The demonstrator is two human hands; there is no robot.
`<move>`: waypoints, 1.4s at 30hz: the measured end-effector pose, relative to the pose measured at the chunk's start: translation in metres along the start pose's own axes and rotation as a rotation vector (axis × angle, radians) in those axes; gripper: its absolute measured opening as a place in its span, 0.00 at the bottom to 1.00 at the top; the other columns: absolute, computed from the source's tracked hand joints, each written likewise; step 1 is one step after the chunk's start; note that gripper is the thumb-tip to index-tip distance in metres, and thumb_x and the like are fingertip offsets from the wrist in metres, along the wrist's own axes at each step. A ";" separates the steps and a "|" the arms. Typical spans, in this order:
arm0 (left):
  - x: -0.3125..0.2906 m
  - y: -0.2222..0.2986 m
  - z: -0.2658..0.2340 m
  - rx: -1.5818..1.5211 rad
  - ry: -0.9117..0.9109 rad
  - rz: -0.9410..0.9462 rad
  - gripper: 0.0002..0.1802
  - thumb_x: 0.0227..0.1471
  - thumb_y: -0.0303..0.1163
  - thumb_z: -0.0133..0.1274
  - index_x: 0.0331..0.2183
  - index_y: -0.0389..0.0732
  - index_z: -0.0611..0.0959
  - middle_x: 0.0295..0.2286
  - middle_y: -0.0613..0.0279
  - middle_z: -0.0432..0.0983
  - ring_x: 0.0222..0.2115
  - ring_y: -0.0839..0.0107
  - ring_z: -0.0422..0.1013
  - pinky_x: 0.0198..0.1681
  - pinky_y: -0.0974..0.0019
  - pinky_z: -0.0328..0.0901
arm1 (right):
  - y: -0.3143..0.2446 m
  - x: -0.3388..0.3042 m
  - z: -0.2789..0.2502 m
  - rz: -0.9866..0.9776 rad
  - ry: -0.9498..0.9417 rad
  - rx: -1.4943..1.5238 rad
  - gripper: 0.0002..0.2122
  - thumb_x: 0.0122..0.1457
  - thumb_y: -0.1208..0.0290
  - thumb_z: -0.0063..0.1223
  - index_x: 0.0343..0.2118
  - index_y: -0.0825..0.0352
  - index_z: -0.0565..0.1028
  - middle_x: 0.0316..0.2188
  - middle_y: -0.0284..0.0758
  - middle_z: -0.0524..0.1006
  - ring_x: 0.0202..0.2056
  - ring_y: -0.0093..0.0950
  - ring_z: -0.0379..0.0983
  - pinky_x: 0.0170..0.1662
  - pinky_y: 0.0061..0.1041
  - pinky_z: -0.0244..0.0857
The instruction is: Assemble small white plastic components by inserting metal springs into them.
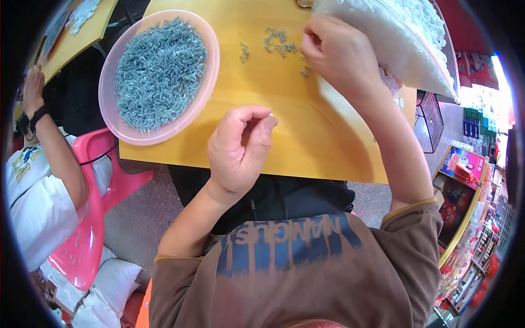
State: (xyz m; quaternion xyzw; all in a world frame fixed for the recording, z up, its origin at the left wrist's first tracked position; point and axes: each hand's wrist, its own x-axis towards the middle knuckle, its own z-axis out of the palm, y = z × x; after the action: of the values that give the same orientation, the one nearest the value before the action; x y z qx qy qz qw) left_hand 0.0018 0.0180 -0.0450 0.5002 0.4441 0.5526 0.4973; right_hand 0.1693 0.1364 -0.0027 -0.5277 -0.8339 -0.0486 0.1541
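Note:
My left hand (238,150) is raised above the table's near edge, thumb and forefinger pinched together. A tiny white piece (271,115) shows at its fingertips; its kind is too small to tell. Farther right, my right hand (342,57) hangs over the table with its fingers curled inward. Whatever those fingers hold, if anything, is hidden. Just left of the right hand lie several loose metal screws (279,41). An oval pink basin (214,71) at the left is heaped with small silvery screws (161,76).
A clear plastic bag (377,46) full of small white plastic pieces (415,22) sits at the right of the yellow table (246,85). On the left, another person's arm (57,142) and a pink chair (90,218) are close by. Goods fill shelves (476,229) at the right.

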 end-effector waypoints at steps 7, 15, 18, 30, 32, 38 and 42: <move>0.003 0.002 0.003 -0.055 -0.006 -0.037 0.09 0.47 0.22 0.47 0.35 0.33 0.71 0.26 0.64 0.69 0.21 0.84 0.64 0.24 0.82 0.61 | 0.003 -0.049 -0.027 0.550 -0.112 0.924 0.04 0.49 0.76 0.47 0.26 0.71 0.72 0.23 0.33 0.73 0.23 0.19 0.69 0.28 0.16 0.62; 0.010 0.025 0.015 -0.204 -0.032 -0.111 0.13 0.49 0.21 0.41 0.39 0.30 0.69 0.29 0.57 0.70 0.20 0.81 0.62 0.28 0.80 0.59 | -0.020 -0.082 -0.042 0.637 -0.079 1.573 0.02 0.48 0.80 0.48 0.23 0.72 0.69 0.27 0.41 0.71 0.24 0.22 0.70 0.31 0.19 0.63; 0.009 0.037 0.018 -0.253 -0.109 -0.093 0.15 0.48 0.21 0.43 0.41 0.30 0.69 0.29 0.60 0.68 0.22 0.82 0.64 0.26 0.81 0.60 | -0.029 -0.083 -0.044 0.626 -0.075 1.650 0.02 0.47 0.81 0.49 0.23 0.72 0.68 0.28 0.42 0.71 0.23 0.23 0.70 0.30 0.18 0.64; 0.004 0.046 0.023 -0.112 -0.131 -0.019 0.16 0.48 0.22 0.42 0.41 0.29 0.69 0.28 0.57 0.71 0.19 0.82 0.61 0.24 0.81 0.58 | -0.040 -0.089 -0.045 0.510 -0.115 1.775 0.05 0.46 0.83 0.50 0.26 0.72 0.68 0.27 0.41 0.71 0.24 0.23 0.70 0.28 0.17 0.66; 0.004 0.045 0.021 -0.082 -0.143 -0.013 0.16 0.48 0.22 0.43 0.41 0.29 0.69 0.28 0.58 0.71 0.19 0.82 0.61 0.24 0.81 0.58 | -0.042 -0.090 -0.045 0.514 -0.114 1.787 0.05 0.46 0.83 0.50 0.26 0.72 0.68 0.27 0.40 0.71 0.24 0.23 0.70 0.28 0.18 0.66; 0.001 0.045 0.021 -0.135 -0.092 -0.061 0.15 0.48 0.23 0.45 0.40 0.29 0.69 0.27 0.59 0.71 0.19 0.82 0.62 0.22 0.83 0.58 | -0.047 -0.091 -0.044 0.486 -0.096 1.749 0.04 0.48 0.83 0.48 0.28 0.72 0.68 0.27 0.38 0.70 0.24 0.22 0.69 0.27 0.17 0.65; 0.000 0.044 0.022 -0.153 -0.081 -0.086 0.15 0.48 0.24 0.46 0.39 0.29 0.69 0.25 0.60 0.70 0.18 0.82 0.62 0.22 0.83 0.58 | -0.048 -0.091 -0.045 0.466 -0.105 1.780 0.04 0.49 0.82 0.48 0.29 0.72 0.68 0.26 0.38 0.71 0.25 0.21 0.69 0.27 0.16 0.65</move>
State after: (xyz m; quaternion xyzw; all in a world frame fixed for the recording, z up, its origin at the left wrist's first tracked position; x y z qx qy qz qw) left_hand 0.0187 0.0127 0.0008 0.4633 0.4012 0.5424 0.5746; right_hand 0.1715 0.0252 0.0157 -0.3707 -0.4422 0.6671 0.4712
